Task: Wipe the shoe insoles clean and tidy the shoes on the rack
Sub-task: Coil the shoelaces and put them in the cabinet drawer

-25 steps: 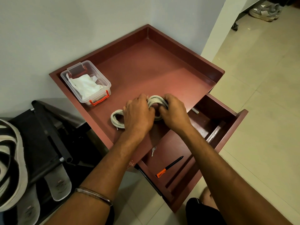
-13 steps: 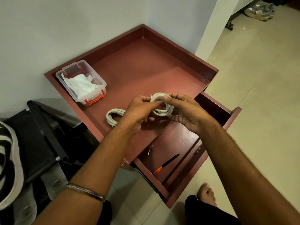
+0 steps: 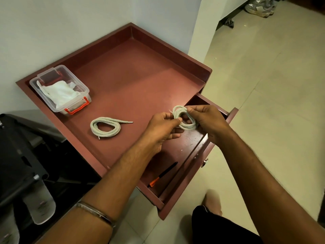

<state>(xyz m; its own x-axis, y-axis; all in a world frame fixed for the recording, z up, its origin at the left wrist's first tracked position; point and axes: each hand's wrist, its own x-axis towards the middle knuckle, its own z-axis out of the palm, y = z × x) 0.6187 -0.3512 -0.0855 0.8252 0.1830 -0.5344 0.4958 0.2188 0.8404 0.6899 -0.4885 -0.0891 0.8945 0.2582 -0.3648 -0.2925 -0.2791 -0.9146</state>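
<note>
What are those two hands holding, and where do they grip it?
A coiled shoelace. The left hand pinches the coil's left side, the right hand pinches its right side.

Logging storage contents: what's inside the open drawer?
An orange-and-black pen lies on the drawer floor. The left hand, right hand and held coiled shoelace cover part of the far end.

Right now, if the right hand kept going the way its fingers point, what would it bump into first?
The right hand points leftward across the coiled shoelace it pinches, so it would probably first meet the left hand gripping the coil's other side. Depth between them is unclear.
</note>
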